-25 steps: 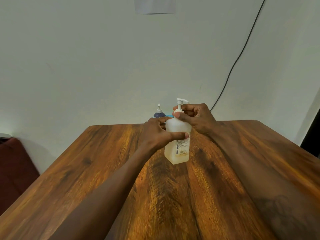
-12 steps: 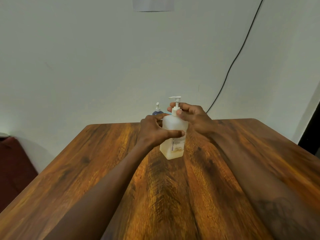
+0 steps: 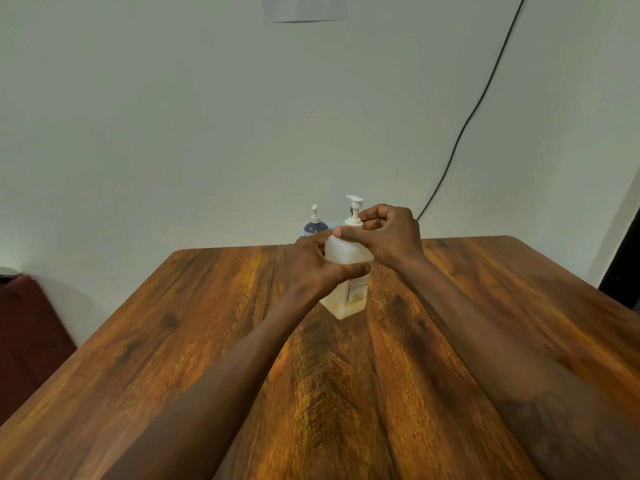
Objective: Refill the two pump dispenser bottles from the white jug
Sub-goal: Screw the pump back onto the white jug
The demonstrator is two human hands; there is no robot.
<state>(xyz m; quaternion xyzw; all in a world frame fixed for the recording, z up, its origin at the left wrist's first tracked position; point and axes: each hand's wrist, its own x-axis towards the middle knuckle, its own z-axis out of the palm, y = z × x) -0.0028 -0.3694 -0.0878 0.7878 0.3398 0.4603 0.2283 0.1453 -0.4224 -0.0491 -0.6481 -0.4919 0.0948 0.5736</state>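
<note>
A clear pump bottle point(image 3: 347, 277) stands near the middle of the wooden worktop point(image 3: 173, 341), tilted a little with its top leaning toward the right, and both hands are on it. Whether its base rests fully on the wood cannot be told. The left hand point(image 3: 317, 268) wraps the body of the bottle from the left, its grip closed around the upper half with the thumb lying across the front face just above the printed label. The right hand point(image 3: 389, 235) comes in from the right and sits higher, its grip curled around the neck just below the white pump head point(image 3: 354, 206), with the thumb pressing on the shoulder of the bottle. A shallow layer of pale yellowish liquid shows at the bottom of the bottle; the rest of it looks cloudy white. Behind it, close to the far edge of the worktop and just left of the held bottle, a second pump bottle point(image 3: 315, 223) with a dark blue body and a white pump stands upright, its lower part hidden by the left hand. A black cable point(image 3: 467, 123) runs down the pale wall point(image 3: 173, 116) behind the worktop, and a dark red cushion point(image 3: 24, 334) sits low at the left edge.
</note>
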